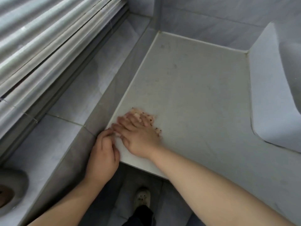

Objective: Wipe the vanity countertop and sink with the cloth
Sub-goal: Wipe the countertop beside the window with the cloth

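The pale countertop (pixel 195 88) fills the middle of the view. My right hand (pixel 138 136) lies flat near its front left corner, with straight fingers pressing a light cloth with dark dots (pixel 150 119). Most of the cloth is hidden under that hand. My left hand (pixel 103 152) sits against the countertop's left front corner, its fingers curled and touching the edge next to my right fingertips. I see nothing held in it. The white sink basin (pixel 275 98) stands on the counter at the right.
A grey tiled ledge (pixel 91 88) runs along the counter's left side, under a window blind (pixel 48 38). A paper roll (pixel 11 190) sits at the lower left. Tiled walls close the back. My shoe (pixel 142 197) is on the dark floor below the counter.
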Tool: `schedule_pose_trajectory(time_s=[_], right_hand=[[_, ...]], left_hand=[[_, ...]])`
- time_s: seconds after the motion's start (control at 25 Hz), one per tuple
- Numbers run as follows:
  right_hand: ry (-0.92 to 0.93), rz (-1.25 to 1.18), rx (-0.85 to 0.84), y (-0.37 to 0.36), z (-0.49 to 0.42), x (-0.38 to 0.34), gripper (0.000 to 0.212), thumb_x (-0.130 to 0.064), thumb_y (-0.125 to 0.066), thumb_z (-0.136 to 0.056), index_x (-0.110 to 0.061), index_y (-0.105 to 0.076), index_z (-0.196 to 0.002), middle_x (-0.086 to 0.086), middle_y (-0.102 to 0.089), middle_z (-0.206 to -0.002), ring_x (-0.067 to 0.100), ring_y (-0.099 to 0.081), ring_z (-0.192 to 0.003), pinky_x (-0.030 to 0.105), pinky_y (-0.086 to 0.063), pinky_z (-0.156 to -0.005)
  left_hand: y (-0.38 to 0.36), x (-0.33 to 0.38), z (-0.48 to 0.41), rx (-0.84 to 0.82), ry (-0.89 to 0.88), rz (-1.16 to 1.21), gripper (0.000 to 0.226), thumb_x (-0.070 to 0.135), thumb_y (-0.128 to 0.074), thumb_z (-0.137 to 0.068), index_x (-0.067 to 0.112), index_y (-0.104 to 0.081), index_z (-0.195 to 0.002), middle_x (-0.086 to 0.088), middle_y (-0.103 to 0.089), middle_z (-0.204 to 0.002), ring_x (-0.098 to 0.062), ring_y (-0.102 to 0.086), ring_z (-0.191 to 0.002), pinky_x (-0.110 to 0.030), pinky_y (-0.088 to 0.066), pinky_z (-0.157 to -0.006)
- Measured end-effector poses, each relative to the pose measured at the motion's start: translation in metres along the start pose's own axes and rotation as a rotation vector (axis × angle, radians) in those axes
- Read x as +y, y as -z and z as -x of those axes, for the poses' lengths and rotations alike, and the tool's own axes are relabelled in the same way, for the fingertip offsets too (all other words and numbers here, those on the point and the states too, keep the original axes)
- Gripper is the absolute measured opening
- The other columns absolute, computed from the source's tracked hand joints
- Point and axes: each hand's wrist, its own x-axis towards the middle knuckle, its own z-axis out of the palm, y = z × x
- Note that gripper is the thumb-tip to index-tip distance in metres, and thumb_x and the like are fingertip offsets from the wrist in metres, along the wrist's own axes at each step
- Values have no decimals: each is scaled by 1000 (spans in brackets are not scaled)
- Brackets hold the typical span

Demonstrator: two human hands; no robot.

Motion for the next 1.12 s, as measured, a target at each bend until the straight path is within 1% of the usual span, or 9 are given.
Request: schedule_pose_trajectory(time_s=[0.04,0.24,0.32,0.48,0.64,0.72,0.84,0.96,1.12], right_hand=[[-8,55,-8,5,-7,15,47,-34,-28,-97,-33,-34,-144,-5,-26,-155,20,-18,-144,47,-5,-114],[-761,74,92,29,9,100,50,-35,-25,-98,-38,-17,-147,-7,-11,-159,20,-7,-145,53,0,-113],[-737,98,168,17,40,77,50,-36,-22,-95,-39,-24,-145,-6,-21,-157,23,-15,-144,53,-2,-112],[-340,174,46,13,80,65,52,-40,-23,-87,-38,-46,-134,-5,-50,-141,23,-44,-131,50,-25,-106],[-1029,88,204,57,110,185,50,-39,-23,-93,-37,-36,-141,-2,-28,-153,23,-21,-141,54,-16,-110],[-1184,107,262,53,112,178,46,-32,-33,-96,-31,-37,-141,3,-32,-151,28,-24,-140,56,-18,-110],[-717,193,267,21,102,110,49,-34,-35,-85,-23,-58,-127,5,-58,-132,29,-54,-122,51,-36,-101],[-526,263,167,31,105,134,57,-37,-30,-82,-23,-54,-131,2,-55,-135,23,-52,-125,45,-21,-106],[-1141,206,253,61,91,219,63,-37,-12,-88,-19,-29,-146,7,-28,-154,28,-21,-142,48,-4,-115]], left_hand=[[0,0,0,1,-7,-16,25,14,-36,-78,-3,-48,-92,-29,-52,-112,-33,-51,-101,-29,-39,-88],[-2,16,-12,-149,-56,-213,42,21,-34,-81,0,-62,-104,-20,-61,-114,-37,-56,-111,-45,-45,-94],[-10,28,-29,-213,-62,-228,44,25,-35,-80,2,-64,-104,-18,-62,-114,-37,-56,-113,-49,-46,-91],[-34,44,-72,-342,-141,-218,46,28,-36,-82,4,-60,-113,-18,-57,-122,-37,-48,-121,-50,-41,-98],[-49,44,-105,-382,-232,-230,61,38,-31,-77,4,-57,-119,-21,-51,-131,-38,-40,-128,-49,-33,-106],[-52,39,-119,-391,-258,-200,69,42,-29,-72,1,-57,-120,-23,-49,-133,-39,-38,-130,-48,-31,-108],[-55,34,-139,-353,-294,-248,74,47,-28,-74,-2,-56,-123,-24,-49,-134,-39,-40,-129,-46,-29,-107],[-57,35,-162,-418,-273,-381,84,61,-17,-77,11,-30,-143,-9,-24,-153,-25,-15,-142,-38,-13,-114],[-64,33,-179,-476,-228,-480,90,72,-10,-77,17,-5,-149,-2,0,-158,-17,3,-144,-33,0,-115]])
